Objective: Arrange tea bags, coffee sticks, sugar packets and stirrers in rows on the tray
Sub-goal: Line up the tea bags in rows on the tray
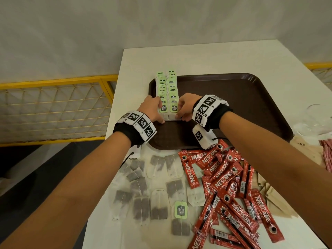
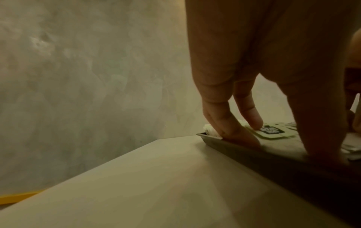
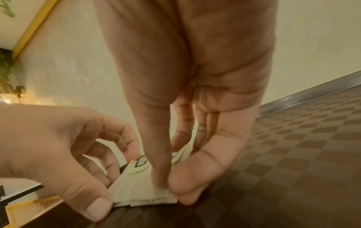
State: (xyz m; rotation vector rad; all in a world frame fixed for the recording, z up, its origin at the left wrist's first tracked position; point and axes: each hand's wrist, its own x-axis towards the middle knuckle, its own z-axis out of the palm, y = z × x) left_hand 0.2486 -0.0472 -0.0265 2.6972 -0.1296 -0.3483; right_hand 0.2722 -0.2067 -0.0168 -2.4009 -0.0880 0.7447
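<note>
Standing beside a pale wall and a yellow mesh railing [image 1: 53, 105], a white table [image 1: 197, 58] is seen carrying a dark brown tray [image 1: 233, 97]. Two rows of tea bags [image 1: 167, 90] with green tags are laid along the tray's left edge, overlapping from far to near. Loose tea bags [image 1: 154, 191] are scattered on the near left of the table, a heap of red coffee sticks [image 1: 228, 186] on the near right, and brown packets [image 1: 276, 198] further right. The nearest tea bags in the rows are framed by both hands. The left hand [image 1: 152, 109] is pressed against their left side with fingers [image 2: 230, 128] nearly straight. The right hand [image 1: 186, 107] is curled, its thumb and little finger [image 3: 187, 177] pinching the near right corner of the bags.
</note>
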